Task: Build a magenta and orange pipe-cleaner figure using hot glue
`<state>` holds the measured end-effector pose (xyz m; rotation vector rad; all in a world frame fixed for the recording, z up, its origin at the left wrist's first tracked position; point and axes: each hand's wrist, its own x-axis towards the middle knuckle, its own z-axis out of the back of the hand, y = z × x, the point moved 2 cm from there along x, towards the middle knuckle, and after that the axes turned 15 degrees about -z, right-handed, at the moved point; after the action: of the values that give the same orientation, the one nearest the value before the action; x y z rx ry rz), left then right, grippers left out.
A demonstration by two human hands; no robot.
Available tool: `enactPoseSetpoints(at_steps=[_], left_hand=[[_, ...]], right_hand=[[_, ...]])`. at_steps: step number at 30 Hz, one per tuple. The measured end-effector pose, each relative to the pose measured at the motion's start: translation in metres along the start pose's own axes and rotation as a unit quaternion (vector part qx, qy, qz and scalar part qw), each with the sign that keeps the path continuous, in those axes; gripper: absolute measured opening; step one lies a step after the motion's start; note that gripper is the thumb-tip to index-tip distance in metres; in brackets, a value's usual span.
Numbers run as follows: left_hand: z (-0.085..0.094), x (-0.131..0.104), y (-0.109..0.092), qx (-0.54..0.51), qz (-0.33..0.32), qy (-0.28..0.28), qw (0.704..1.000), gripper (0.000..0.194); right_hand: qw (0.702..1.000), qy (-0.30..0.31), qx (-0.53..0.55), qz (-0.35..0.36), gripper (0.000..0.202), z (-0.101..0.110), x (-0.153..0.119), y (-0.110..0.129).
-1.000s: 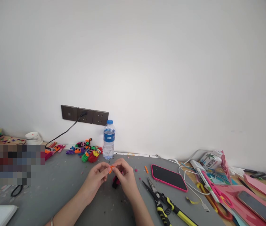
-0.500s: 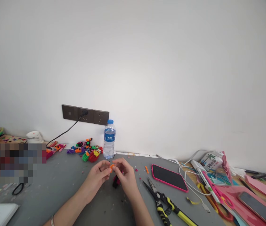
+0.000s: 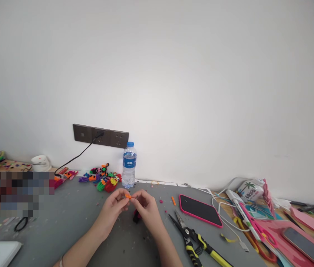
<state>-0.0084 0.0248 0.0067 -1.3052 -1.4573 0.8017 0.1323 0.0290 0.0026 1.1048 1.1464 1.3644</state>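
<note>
Between the fingertips of both hands is a short bent piece of orange pipe cleaner (image 3: 128, 196). My left hand (image 3: 114, 206) pinches it from the left, thumb against forefinger. From the other side my right hand (image 3: 145, 205) has its thumb and forefinger closed at the piece's right end. Below the right fingers a small black and pink fuzzy thing (image 3: 136, 216) lies on the grey mat, partly hidden by that hand. A short orange stick (image 3: 173, 201) lies to the right of the hands.
Pliers-like cutters (image 3: 187, 231) with yellow-black handles lie right of my forearm, below a pink-cased phone (image 3: 200, 210). A water bottle (image 3: 129, 165) stands behind the hands, beside colourful pipe-cleaner figures (image 3: 109, 181). Cables, scissors (image 3: 268, 237) and another phone (image 3: 308, 245) crowd the right side.
The orange piece has shifted slightly left and now looks more stretched out sideways. My right fingertips have drawn a little away from the left ones. The surroundings look the same.
</note>
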Motion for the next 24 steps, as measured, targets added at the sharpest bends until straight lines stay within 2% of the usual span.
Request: enactPoseSetpoints(at_steps=[6,9,13,17,24], left_hand=[[0.000,0.003,-0.004,0.095,-0.071,0.040,0.992,0.018],[0.002,0.003,-0.004,0.135,-0.086,0.052,0.986,0.017],[0.004,0.004,-0.004,0.171,-0.106,0.053,0.978,0.016],[0.005,0.004,-0.006,0.241,-0.145,0.063,0.958,0.014],[0.004,0.004,-0.012,0.300,-0.158,0.036,0.940,0.004]], right_hand=[[1.000,-0.016,-0.006,0.019,0.016,0.002,0.000,0.001],[0.999,-0.033,-0.023,0.034,0.012,0.005,-0.001,0.003],[0.996,-0.047,-0.049,0.052,0.009,0.007,0.000,0.003],[0.991,-0.043,-0.093,0.082,0.009,0.007,-0.002,0.007],[0.984,-0.043,-0.139,0.106,0.013,0.005,-0.006,0.013]])
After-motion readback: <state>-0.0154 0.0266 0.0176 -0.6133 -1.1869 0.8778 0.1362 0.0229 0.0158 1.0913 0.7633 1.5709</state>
